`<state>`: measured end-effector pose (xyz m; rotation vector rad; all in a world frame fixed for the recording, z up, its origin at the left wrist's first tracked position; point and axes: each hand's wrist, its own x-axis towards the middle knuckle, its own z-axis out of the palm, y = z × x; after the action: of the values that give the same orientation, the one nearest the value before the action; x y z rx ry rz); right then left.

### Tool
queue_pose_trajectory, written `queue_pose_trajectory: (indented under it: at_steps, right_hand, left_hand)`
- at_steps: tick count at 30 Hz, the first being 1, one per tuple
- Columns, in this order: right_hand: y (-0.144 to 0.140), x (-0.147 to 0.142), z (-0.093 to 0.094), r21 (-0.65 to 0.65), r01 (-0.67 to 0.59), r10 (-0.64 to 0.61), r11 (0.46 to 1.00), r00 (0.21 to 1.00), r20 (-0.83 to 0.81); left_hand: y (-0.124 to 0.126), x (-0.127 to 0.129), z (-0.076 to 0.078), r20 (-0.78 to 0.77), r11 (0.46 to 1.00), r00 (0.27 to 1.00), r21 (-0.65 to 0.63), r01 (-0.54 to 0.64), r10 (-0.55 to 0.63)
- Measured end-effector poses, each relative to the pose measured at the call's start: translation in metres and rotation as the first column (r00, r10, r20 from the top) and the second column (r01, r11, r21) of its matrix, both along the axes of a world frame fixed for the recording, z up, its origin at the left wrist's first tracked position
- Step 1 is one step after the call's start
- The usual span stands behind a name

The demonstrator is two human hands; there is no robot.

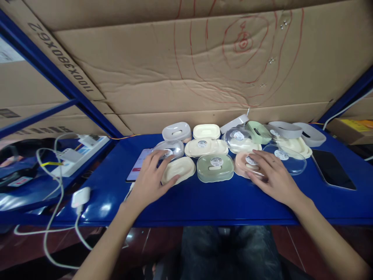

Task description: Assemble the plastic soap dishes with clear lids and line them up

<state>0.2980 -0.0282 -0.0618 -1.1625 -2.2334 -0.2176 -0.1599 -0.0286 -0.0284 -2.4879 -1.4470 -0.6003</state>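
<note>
My left hand [150,177] curves around the left end of a cream soap dish [182,168], thumb on the near side and fingers on the far side. The dish sits at a slant at the front of the row. My right hand [275,177] holds the right end of a pink soap dish [240,165] with a clear lid and a round label; part of it is hidden under the fingers. Between both hands stands a green soap dish [215,173] under a clear lid. Behind my left fingers is a clear-lidded grey dish [176,148].
Behind lie more dishes: a grey one [176,132], a cream one [206,131], a lidded cream one [208,147] and a green tray [258,132]. A clear lid [294,159] and a dark phone [333,171] lie right. Left are another phone [142,159], a charger [81,197] and a power strip [84,155].
</note>
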Motion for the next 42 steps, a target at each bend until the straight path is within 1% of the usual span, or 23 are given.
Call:
queue_pose_trajectory:
  at_steps: [3, 5, 8, 13, 15, 18, 20, 23, 25, 28, 30, 31, 32, 34, 36, 38, 40, 42]
  right_hand:
    - [0.001, 0.002, -0.001, -0.004, 0.016, -0.016, 1.0, 1.0, 0.014]
    - [0.001, 0.003, -0.002, -0.002, 0.017, -0.016, 1.0, 1.0, 0.019]
    - [0.002, 0.004, -0.002, 0.011, 0.009, -0.009, 1.0, 1.0, 0.02]
    - [0.002, 0.003, 0.0, 0.023, 0.014, -0.015, 1.0, 1.0, 0.027]
    - [0.002, 0.003, 0.001, 0.02, 0.014, -0.015, 1.0, 1.0, 0.025]
    - [0.001, 0.002, 0.003, 0.017, 0.013, -0.013, 1.0, 1.0, 0.015]
    - [0.001, 0.002, 0.003, 0.019, 0.008, -0.008, 1.0, 1.0, 0.005]
    - [-0.001, 0.002, 0.005, 0.03, 0.002, -0.002, 1.0, 1.0, -0.012]
    - [-0.002, 0.0, 0.009, 0.046, -0.004, 0.005, 0.999, 1.0, -0.024]
    - [-0.005, -0.011, 0.021, 0.083, -0.04, 0.044, 0.996, 0.998, -0.047]
    - [-0.004, -0.026, 0.033, 0.101, -0.085, 0.092, 0.991, 0.993, -0.067]
    - [-0.003, -0.035, 0.04, 0.105, -0.114, 0.123, 0.988, 0.989, -0.077]
    - [-0.001, -0.044, 0.046, 0.103, -0.148, 0.158, 0.984, 0.984, -0.087]
    - [0.007, -0.063, 0.058, 0.076, -0.212, 0.219, 0.974, 0.97, -0.107]
    - [0.017, -0.076, 0.066, 0.018, -0.255, 0.256, 0.967, 0.958, -0.128]
    - [0.027, -0.081, 0.069, -0.063, -0.287, 0.276, 0.956, 0.951, -0.142]
    - [0.036, -0.077, 0.068, -0.133, -0.319, 0.299, 0.938, 0.942, -0.15]
    - [0.04, -0.07, 0.064, -0.169, -0.344, 0.316, 0.924, 0.933, -0.169]
  left_hand:
    - [-0.016, 0.005, -0.012, -0.047, 0.998, 0.999, -0.056, 0.01, -0.013]
    - [-0.018, 0.009, -0.019, -0.056, 0.996, 0.998, -0.091, 0.024, -0.03]
    - [-0.016, 0.012, -0.026, -0.021, 0.996, 1.0, -0.092, 0.014, -0.015]
    - [-0.016, 0.01, -0.03, 0.054, 0.996, 0.999, -0.092, 0.003, 0.002]
    - [-0.017, 0.008, -0.032, 0.072, 0.995, 0.997, -0.093, -0.021, 0.027]
    - [-0.017, 0.005, -0.033, 0.082, 0.989, 0.994, -0.14, -0.056, 0.068]
    - [-0.017, 0.004, -0.032, 0.099, 0.981, 0.992, -0.186, -0.053, 0.072]
    - [-0.018, 0.001, -0.024, 0.135, 0.971, 0.988, -0.237, -0.044, 0.078]
    - [-0.02, -0.002, -0.014, 0.158, 0.972, 0.984, -0.23, -0.048, 0.086]
    - [-0.022, 0.001, 0.01, 0.21, 0.988, 0.975, -0.147, -0.047, 0.078]
    - [-0.019, 0.012, 0.029, 0.248, 0.997, 0.968, -0.078, -0.022, 0.041]
    - [-0.015, 0.021, 0.037, 0.261, 0.998, 0.965, -0.057, 0.012, 0.004]
    - [-0.011, 0.032, 0.045, 0.27, 0.996, 0.962, -0.063, 0.062, -0.043]
    - [0.001, 0.056, 0.055, 0.285, 0.973, 0.944, -0.108, 0.206, -0.168]
    - [0.012, 0.078, 0.06, 0.287, 0.936, 0.918, -0.14, 0.324, -0.274]
    - [0.022, 0.095, 0.062, 0.283, 0.909, 0.9, -0.16, 0.386, -0.332]
    - [0.029, 0.104, 0.062, 0.298, 0.892, 0.884, -0.167, 0.419, -0.359]
    - [0.032, 0.106, 0.061, 0.329, 0.87, 0.861, -0.179, 0.46, -0.388]
